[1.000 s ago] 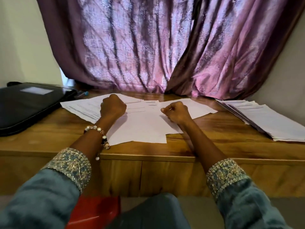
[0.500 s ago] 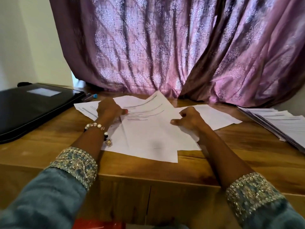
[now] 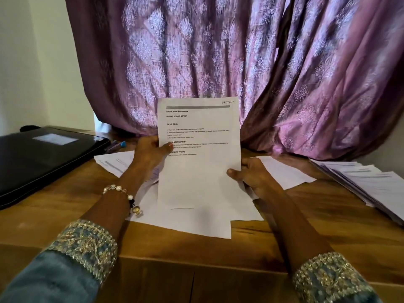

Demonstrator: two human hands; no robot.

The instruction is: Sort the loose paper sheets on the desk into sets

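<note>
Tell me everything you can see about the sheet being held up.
The held sheet is white printed paper, upright, facing the camera above the loose sheets on the desk. A grey bar and bold headings fill its upper half; the lower half is blank. The left hand pinches its left edge, the right hand its right edge.

The stack of papers (image 3: 369,184) is cut off at right.
</note>
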